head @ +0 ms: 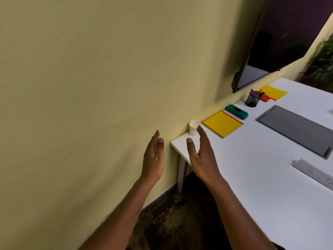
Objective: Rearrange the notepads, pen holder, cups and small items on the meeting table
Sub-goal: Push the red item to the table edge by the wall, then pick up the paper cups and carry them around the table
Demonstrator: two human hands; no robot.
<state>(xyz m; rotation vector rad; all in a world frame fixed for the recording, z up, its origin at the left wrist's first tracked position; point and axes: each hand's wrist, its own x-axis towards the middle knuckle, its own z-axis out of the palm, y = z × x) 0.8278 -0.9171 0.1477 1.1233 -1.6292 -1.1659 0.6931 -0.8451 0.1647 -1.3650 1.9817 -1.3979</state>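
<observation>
Hovering empty with fingers straight, the left hand (153,157) and right hand (201,156) hang near the cup (193,128).

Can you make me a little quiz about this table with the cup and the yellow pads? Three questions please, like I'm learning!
1. True or false: the left hand grips the white cup.
2. What lies between the nearer yellow notepad and the pen holder? A) a green eraser B) a spoon C) a phone
3. Fill in: the white table holds ___ yellow notepads.

Key
1. False: that hand is open and holds nothing.
2. A.
3. Two: the farther yellow notepad lies beyond the pen holder.
</observation>
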